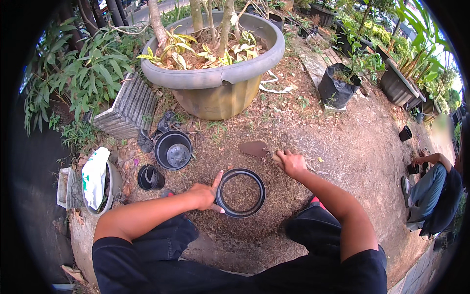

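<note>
On the ground in front of me a round black plastic pot (220, 193) is seen from above. Brown, soil-like material shows inside its rim; I cannot tell how deep it goes. My left hand (202, 196) grips its left side, index finger and thumb stretched apart along the rim. Closed around a short handle, my right hand (291, 164) holds a trowel (253, 148) just above and right of the pot. The trowel's dull brown blade points left, close to the soil. An open black pot (174, 150) and a smaller black pot (151, 177) sit left of my hands.
A large grey planter (215, 98) with trunks stands ahead, beside a ribbed concrete block (125, 108). A white bag (95, 171) lies in a pot at left. A black plant bag (337, 85) is at upper right. Another person (431, 183) crouches at far right near small pots.
</note>
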`<state>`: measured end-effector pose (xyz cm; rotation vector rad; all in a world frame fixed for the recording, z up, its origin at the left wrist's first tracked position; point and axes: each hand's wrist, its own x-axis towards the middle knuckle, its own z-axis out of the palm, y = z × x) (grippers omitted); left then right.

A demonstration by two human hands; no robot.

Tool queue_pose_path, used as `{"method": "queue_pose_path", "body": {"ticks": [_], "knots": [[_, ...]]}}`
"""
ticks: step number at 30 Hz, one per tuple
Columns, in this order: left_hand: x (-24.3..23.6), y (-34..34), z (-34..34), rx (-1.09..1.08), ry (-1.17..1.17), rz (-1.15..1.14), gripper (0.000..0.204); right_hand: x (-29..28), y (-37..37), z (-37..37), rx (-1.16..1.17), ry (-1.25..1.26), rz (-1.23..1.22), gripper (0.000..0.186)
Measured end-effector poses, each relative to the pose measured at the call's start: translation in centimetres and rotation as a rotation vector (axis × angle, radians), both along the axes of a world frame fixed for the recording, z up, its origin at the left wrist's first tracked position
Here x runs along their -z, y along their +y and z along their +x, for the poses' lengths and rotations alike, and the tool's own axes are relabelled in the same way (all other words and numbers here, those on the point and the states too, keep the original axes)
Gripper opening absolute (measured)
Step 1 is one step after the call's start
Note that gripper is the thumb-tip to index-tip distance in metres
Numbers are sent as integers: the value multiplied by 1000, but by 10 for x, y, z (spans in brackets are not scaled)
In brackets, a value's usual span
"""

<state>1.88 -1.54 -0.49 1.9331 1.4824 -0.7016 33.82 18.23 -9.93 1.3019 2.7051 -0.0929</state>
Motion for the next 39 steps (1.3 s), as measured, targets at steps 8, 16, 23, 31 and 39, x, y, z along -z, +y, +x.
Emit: {"method": "queue_pose_path", "body": {"ticks": [8, 16, 23, 31, 39], "knots": [[2, 1, -7, -76, -62, -15, 145, 24, -12, -16, -4, -119, -354, 45], [19, -1, -12, -44, -125, 55, 145, 62, -29, 22, 168, 171, -731, 59], [16, -6, -11, -6, -113, 115, 145, -22, -14, 51, 357, 273, -847, 57], [4, -5, -3, 71, 9, 181, 144, -123, -29, 60, 310, 250, -642, 54], [-15, -6, 9, 255, 288, 290, 132, -155, -76, 38, 175, 305, -580, 52]]}}
